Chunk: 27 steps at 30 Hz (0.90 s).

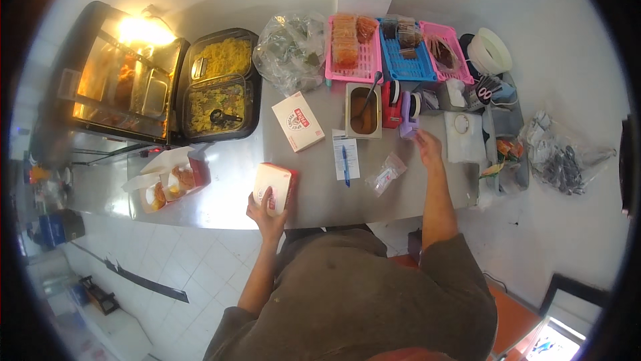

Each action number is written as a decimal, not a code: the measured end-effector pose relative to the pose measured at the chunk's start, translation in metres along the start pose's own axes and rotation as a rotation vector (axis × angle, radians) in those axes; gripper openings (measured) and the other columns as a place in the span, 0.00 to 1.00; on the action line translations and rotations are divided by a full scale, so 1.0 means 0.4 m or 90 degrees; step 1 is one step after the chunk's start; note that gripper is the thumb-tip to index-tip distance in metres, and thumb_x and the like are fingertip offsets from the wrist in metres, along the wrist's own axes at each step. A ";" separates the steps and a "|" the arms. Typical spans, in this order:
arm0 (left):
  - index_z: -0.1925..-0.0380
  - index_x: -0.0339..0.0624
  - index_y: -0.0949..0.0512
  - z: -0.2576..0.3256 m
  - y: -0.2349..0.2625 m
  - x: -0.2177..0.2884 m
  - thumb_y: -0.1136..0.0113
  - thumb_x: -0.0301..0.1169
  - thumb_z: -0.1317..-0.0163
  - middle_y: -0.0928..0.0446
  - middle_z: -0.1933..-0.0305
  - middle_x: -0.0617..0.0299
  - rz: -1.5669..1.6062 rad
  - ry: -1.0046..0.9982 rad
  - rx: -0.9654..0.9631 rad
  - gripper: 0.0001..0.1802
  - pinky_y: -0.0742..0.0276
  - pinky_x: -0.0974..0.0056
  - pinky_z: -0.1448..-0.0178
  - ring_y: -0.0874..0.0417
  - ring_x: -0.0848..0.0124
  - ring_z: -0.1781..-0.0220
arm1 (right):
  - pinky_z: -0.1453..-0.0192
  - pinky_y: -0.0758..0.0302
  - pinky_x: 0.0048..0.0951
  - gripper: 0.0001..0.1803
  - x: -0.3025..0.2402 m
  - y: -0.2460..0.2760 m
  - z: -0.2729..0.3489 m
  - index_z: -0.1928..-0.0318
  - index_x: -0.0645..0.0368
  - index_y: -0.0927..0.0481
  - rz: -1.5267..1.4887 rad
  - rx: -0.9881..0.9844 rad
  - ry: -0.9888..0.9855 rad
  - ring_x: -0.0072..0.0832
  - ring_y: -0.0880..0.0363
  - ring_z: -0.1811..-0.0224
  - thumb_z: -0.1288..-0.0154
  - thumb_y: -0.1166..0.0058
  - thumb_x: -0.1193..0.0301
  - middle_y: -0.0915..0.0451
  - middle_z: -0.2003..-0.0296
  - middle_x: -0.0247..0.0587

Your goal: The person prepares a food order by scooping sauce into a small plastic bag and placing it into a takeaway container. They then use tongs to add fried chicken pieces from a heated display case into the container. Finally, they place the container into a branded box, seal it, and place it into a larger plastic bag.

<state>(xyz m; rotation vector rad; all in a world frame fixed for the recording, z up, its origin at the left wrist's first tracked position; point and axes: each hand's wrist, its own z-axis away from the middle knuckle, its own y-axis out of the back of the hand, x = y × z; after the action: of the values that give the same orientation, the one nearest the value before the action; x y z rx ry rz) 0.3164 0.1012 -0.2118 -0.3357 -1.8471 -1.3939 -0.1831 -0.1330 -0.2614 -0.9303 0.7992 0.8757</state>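
My left hand [266,211] grips a closed white and red food box [274,187] at the near edge of the steel counter [234,207]. My right hand [428,145] reaches forward to a purple tape dispenser [407,115], fingers touching its base. A red tape dispenser [391,104] stands just left of it. Between my hands lie a paper slip with a blue pen [345,158] and a small clear plastic bag [386,174].
A second closed box [298,121] lies further back. An open box with fried food [168,181] sits at left. Behind are trays of yellow food [219,84], a lit warmer [123,74], a sauce tub with spoon [364,110], pink and blue baskets [394,50], and plastic bags.
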 end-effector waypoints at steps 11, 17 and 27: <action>0.42 0.69 0.20 -0.151 0.006 0.359 0.24 0.33 0.63 0.45 0.28 0.43 -0.127 -0.034 0.022 0.40 0.40 0.42 0.32 0.44 0.39 0.31 | 0.79 0.30 0.20 0.04 0.057 -0.135 0.148 0.60 0.57 0.18 0.096 0.104 0.035 0.20 0.24 0.79 0.32 0.43 0.72 0.22 0.75 0.32; 0.43 0.73 0.20 -0.171 0.027 0.433 0.24 0.34 0.64 0.43 0.29 0.48 -0.240 -0.170 0.058 0.40 0.41 0.35 0.35 0.44 0.43 0.31 | 0.83 0.40 0.21 0.12 0.020 -0.630 0.440 0.70 0.62 0.18 0.286 -0.420 -0.032 0.15 0.33 0.86 0.37 0.33 0.65 0.27 0.84 0.27; 0.38 0.53 0.22 -0.254 -0.037 0.300 0.23 0.42 0.60 0.29 0.42 0.40 0.249 0.099 -0.120 0.42 0.40 0.43 0.28 0.35 0.46 0.32 | 0.76 0.30 0.22 0.19 0.177 -0.664 0.337 0.57 0.66 0.18 0.397 -0.164 0.283 0.20 0.24 0.76 0.34 0.35 0.60 0.21 0.74 0.38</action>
<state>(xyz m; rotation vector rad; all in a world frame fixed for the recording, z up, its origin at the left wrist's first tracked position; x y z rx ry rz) 0.2710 -0.0240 -0.1271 -0.6301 -1.4346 -1.2799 0.1082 -0.0786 -0.1845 -1.1438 1.4283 1.3567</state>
